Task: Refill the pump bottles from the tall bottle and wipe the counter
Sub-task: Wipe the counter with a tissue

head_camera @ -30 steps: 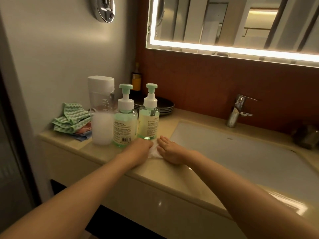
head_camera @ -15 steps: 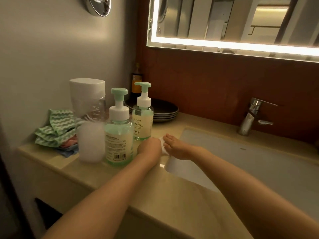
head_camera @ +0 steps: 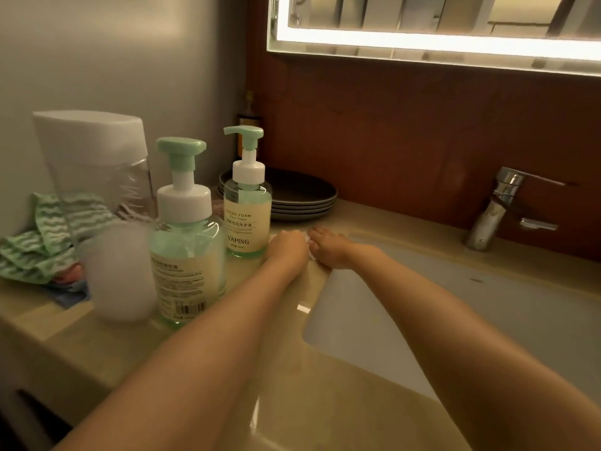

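Two clear pump bottles with mint-green pumps stand on the beige counter, one near and one farther back; both hold pale green liquid. Left of them stands the tall clear bottle with a white cap, white liquid low in it. My left hand lies curled over a small white tissue just right of the far pump bottle. My right hand presses the tissue's other side with straight fingers, at the sink's left corner. Most of the tissue is hidden under the hands.
A crumpled green-and-white cloth lies at the far left by the wall. Dark plates are stacked behind the bottles, and a dark bottle stands in the corner. The white sink and chrome faucet fill the right side.
Both hands slid with the tissue away from me along the counter, past the near pump bottle toward the far one. The camera moved closer and lower.
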{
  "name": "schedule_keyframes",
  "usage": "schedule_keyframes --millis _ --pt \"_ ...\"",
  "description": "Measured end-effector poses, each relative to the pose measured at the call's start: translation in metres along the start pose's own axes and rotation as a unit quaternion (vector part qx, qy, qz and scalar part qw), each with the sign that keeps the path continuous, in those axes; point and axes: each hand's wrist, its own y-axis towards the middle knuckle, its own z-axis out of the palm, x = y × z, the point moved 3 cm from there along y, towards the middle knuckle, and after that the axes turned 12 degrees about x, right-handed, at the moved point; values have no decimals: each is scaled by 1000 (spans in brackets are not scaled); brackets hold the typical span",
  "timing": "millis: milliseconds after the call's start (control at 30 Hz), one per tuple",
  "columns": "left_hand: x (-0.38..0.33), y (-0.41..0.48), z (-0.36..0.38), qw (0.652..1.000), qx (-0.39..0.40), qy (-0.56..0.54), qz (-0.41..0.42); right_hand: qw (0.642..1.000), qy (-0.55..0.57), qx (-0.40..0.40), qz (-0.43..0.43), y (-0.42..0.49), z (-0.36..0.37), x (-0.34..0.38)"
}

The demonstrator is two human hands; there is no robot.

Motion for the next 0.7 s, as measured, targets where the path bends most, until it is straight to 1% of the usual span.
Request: schedule_keyframes --millis 167,300,433,700 --pt "5 -11 0 998 23 -51 -7 1000 7 7 -3 -14 5 5" --pt "6 -43 1 994 35 -103 -3 1000 12 15 -7 -42 16 20" --pt "12 -84 0 993 51 -103 28 999 6 21 -27 -79 29 45" --pt "41 -175 -3 992 30 -109 63 999 -6 34 -39 -150 58 97"
